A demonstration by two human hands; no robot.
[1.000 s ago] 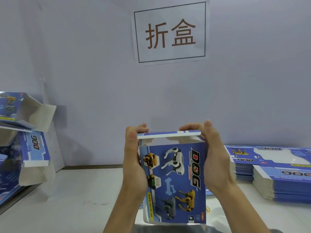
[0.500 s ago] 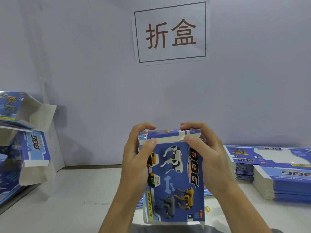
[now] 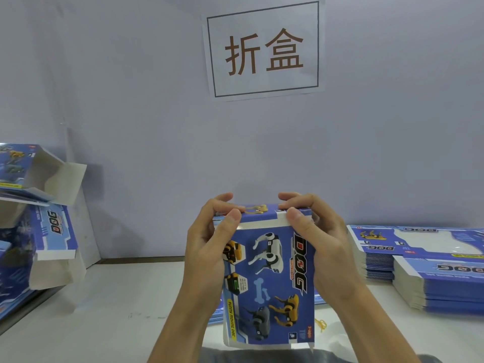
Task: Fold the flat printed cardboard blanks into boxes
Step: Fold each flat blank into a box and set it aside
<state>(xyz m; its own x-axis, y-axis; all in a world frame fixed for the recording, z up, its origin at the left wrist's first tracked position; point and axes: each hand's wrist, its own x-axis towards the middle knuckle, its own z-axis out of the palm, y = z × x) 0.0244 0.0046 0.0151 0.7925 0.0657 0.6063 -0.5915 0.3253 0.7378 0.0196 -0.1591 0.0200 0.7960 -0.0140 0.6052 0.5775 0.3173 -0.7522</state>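
A person at a white table (image 3: pixel 110 305) holds a blue printed cardboard box (image 3: pixel 269 281) upright in both hands, near and centre in the scene, its lower end close to the person's lap. The glossy front panel carries pictures of white, yellow and grey robot dogs, a pale bone shape and the word "DOG" running down its right side. The left hand (image 3: pixel 209 247) grips the box's upper left corner, thumb pressed on the front face and fingers curled over the top edge. The right hand (image 3: pixel 324 244) grips the upper right corner the same way, thumb on the white strip at the fold and fingers hooked over the top flap. That top flap lies folded across the box's upper end, a yellow dog printed on it.

To the right, on the table, lie two stacks of flat blanks (image 3: pixel 429 260), their blue and white edges making thick layered blocks, the nearer one lower and farther right. More flat sheets show under the box, just behind the hands. At the far left, folded boxes (image 3: pixel 34 205) are heaped up, with plain grey-white inner flaps hanging open. A paper sign (image 3: pixel 263 48) with two brown Chinese characters in a thin rectangular frame hangs on the pale lilac wall (image 3: pixel 131 100) behind.
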